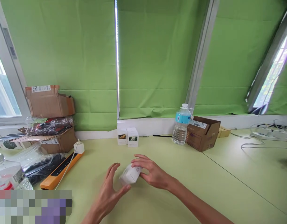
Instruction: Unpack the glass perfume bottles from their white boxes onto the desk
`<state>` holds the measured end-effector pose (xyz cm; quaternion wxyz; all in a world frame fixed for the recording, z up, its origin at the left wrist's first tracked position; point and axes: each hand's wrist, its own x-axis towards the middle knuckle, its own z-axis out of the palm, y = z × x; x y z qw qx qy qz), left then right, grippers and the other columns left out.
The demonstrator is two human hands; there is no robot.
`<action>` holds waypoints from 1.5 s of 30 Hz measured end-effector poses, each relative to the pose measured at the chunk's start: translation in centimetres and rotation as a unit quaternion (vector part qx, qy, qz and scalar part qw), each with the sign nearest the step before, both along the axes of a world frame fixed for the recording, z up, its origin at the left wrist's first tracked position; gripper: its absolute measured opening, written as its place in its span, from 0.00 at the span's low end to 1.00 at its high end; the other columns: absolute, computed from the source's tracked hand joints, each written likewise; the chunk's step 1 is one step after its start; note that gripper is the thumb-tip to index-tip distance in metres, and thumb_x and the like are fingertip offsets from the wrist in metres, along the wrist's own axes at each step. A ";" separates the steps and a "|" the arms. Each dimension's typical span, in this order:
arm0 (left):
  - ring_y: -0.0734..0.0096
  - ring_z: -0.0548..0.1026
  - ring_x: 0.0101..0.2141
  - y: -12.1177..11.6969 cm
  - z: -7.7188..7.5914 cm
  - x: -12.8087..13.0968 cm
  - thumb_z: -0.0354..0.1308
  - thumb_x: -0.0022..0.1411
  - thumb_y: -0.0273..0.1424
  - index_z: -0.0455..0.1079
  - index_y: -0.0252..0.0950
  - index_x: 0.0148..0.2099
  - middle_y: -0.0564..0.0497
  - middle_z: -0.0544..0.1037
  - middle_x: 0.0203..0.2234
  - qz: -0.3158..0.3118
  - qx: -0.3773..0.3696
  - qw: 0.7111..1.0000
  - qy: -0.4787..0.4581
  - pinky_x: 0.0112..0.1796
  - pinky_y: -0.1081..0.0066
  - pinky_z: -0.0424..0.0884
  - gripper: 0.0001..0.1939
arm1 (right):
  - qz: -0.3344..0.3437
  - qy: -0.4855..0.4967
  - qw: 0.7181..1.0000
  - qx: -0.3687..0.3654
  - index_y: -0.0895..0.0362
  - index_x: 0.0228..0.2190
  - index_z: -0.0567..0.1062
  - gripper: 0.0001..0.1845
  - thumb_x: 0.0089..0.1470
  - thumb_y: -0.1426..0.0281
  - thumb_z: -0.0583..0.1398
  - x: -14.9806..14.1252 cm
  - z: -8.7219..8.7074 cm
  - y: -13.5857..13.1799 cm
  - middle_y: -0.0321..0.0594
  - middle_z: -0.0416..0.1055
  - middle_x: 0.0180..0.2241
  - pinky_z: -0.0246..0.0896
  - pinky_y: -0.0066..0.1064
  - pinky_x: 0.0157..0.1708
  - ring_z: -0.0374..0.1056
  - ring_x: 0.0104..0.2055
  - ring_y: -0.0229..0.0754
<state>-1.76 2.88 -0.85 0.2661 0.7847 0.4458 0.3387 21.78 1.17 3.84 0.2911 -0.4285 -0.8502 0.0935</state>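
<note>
A small white box, tilted and a little blurred, is gripped at its right end by my right hand. Small print shows on the face near those fingers. On the box's left side, my left hand has its thumb and fingers spread apart around that end. Whether the left thumb touches the box I cannot tell. Farther back, against the wall, stand two similar white boxes side by side: the left one bears a yellowish picture, the right one a picture of white flowers.
A water bottle and an open brown carton stand at the back right. At left are stacked cartons, an orange power strip and a large plastic bottle. Cables lie on the table's far right.
</note>
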 end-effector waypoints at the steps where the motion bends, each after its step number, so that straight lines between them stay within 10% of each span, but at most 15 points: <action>1: 0.57 0.55 0.62 -0.2 -0.1 0.2 0.59 0.54 0.48 0.49 0.43 0.65 0.46 0.53 0.64 -0.038 -0.018 0.999 -0.009 0.57 0.58 0.58 0.40 | 0.008 0.035 0.999 -0.027 0.50 0.48 0.73 0.18 0.56 0.75 0.56 0.3 0.1 -1.2 0.36 0.65 0.56 0.50 0.39 0.61 0.50 0.64 0.44; 7: 0.54 0.61 0.59 -1.5 -0.8 2.1 0.64 0.50 0.39 0.45 0.42 0.67 0.45 0.59 0.62 -0.174 -0.108 0.978 -0.047 0.55 0.59 0.62 0.47 | -0.015 0.267 0.949 -0.169 0.48 0.55 0.68 0.21 0.61 0.68 0.53 -0.6 -0.8 -4.7 0.41 0.59 0.60 0.60 0.39 0.55 0.62 0.57 0.45; 18: 0.55 0.69 0.50 -2.7 -0.9 3.4 0.67 0.42 0.40 0.52 0.45 0.62 0.47 0.68 0.52 -0.018 0.025 0.997 0.070 0.48 0.63 0.67 0.45 | -0.056 0.421 0.843 -0.328 0.60 0.59 0.60 0.33 0.55 0.59 0.59 -0.9 -1.3 -5.7 0.52 0.70 0.49 0.72 0.33 0.26 0.72 0.40 0.47; 26: 0.53 0.70 0.49 -3.3 -1.6 4.4 0.65 0.44 0.37 0.55 0.47 0.62 0.45 0.67 0.53 0.040 0.114 0.989 0.090 0.44 0.64 0.71 0.42 | -0.084 0.367 0.864 -0.334 0.58 0.61 0.58 0.35 0.52 0.68 0.58 -0.4 -0.2 -6.8 0.49 0.69 0.50 0.69 0.26 0.21 0.71 0.32 0.40; 37: 0.58 0.73 0.47 -3.3 -2.0 4.0 0.60 0.50 0.33 0.54 0.46 0.61 0.46 0.70 0.51 0.032 0.241 0.964 0.111 0.36 0.69 0.73 0.36 | -0.073 0.336 0.897 -0.277 0.61 0.32 0.75 0.12 0.46 0.77 0.53 -0.5 0.1 -7.0 0.33 0.70 0.27 0.60 0.20 0.22 0.62 0.23 0.31; 41: 0.57 0.73 0.46 -3.0 -2.1 4.2 0.60 0.50 0.37 0.56 0.46 0.59 0.47 0.70 0.51 0.065 0.192 0.977 0.072 0.35 0.67 0.73 0.34 | -0.080 0.361 0.877 -0.307 0.58 0.45 0.73 0.20 0.50 0.73 0.52 0.3 0.2 -6.7 0.38 0.74 0.33 0.66 0.25 0.22 0.67 0.29 0.38; 45: 0.56 0.73 0.46 -3.2 -2.1 4.5 0.61 0.48 0.39 0.57 0.45 0.57 0.47 0.71 0.50 0.084 0.136 0.986 0.045 0.38 0.63 0.72 0.34 | -0.166 0.255 0.929 -0.209 0.54 0.56 0.64 0.27 0.53 0.71 0.55 1.0 -0.2 -6.6 0.41 0.74 0.41 0.68 0.29 0.30 0.70 0.33 0.39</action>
